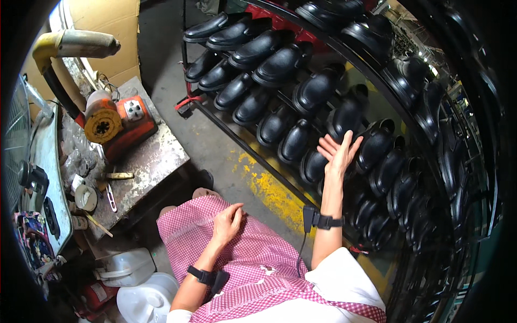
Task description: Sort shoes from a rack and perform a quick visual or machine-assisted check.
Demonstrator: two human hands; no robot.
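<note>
- Two hands show: our right hand (340, 155), spread, is just before a black shoe (346, 114) set back from the rack's near lower rail (253, 152); our left hand (228, 223) curls over the apron (188, 220) (whether pinching anything, we cannot tell).
- We'd best take a shoe by its sides, sparing the glossy toe.
- We count one orange machine (131, 138), one desk (161, 161), two wrist straps (327, 222); shoes overlap past counting.

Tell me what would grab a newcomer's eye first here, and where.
First, the rows of black shoes filling much of the centre and right, with the right hand open among them, fingers spread. Next, the orange machine on the worn bench at upper left. Then the pink checked apron at lower centre.
</note>
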